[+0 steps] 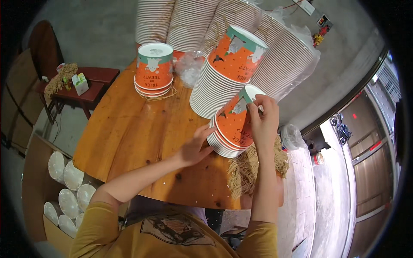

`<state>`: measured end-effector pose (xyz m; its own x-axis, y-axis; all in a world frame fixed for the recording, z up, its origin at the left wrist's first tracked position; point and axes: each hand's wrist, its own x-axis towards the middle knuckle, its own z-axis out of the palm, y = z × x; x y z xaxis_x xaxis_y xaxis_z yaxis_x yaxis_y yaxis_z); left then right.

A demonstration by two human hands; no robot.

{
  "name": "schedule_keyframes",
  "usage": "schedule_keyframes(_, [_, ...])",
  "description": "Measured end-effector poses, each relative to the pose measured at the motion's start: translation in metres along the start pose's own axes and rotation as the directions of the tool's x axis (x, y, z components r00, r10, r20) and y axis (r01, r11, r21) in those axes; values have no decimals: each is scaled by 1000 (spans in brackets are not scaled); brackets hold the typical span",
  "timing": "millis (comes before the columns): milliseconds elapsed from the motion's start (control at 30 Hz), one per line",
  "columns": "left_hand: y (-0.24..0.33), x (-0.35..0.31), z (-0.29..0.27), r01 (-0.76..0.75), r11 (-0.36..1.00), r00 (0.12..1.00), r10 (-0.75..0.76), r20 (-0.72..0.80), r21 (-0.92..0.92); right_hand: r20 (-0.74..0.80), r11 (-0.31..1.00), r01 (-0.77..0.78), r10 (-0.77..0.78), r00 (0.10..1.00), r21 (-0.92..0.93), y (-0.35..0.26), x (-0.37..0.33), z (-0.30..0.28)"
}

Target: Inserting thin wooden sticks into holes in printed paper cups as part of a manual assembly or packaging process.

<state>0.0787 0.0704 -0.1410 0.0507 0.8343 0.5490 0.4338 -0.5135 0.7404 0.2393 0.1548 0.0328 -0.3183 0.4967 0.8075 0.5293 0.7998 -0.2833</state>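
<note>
An upside-down orange paper bucket [234,122] with a teal band tops a short nested stack at the table's right side. My left hand [193,148] is open beside this stack, its fingertips touching the white rims. Against the bucket's upper side, near its base, my right hand [263,118] has its fingers pinched together. Whatever may lie between those fingers is hidden. Just behind stands a taller nested stack of the same buckets [221,86]. A bundle of tan cords [243,174] lies by the table edge, under my right forearm.
More orange buckets [155,71] stand at the far left of the wooden table [129,129], with a cord around their rims. Tall white-rimmed stacks [191,23], some wrapped in plastic, line the back. A cardboard box [32,172] of wrapped stacks sits on the left floor.
</note>
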Motion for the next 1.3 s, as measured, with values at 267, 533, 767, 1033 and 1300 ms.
schedule_keyframes(267, [3, 9, -1, 75, 994, 997, -77, 16, 79, -90, 996, 87, -89, 992, -31, -14, 17, -26])
schedule_keyframes(533, [30, 33, -28, 138, 984, 990, -139, -5, 114, -508, 955, 149, 3, 861, 257, -32, -6, -85])
schedule_keyframes(767, [136, 25, -25, -317, 886, 948, 309, -77, -338, -498, 723, 127, 327, 803, 680, -61, -73, -92])
schedule_keyframes(1033, [163, -24, -109, -168, 960, 967, 205, -151, 224, 190, 965, -211, 239, 952, -154, 80, -130, -64])
schedule_keyframes(1300, [137, -57, -116, -120, 777, 992, 116, 48, 617, 301, 947, -34, 135, 944, -319, 110, -142, -34])
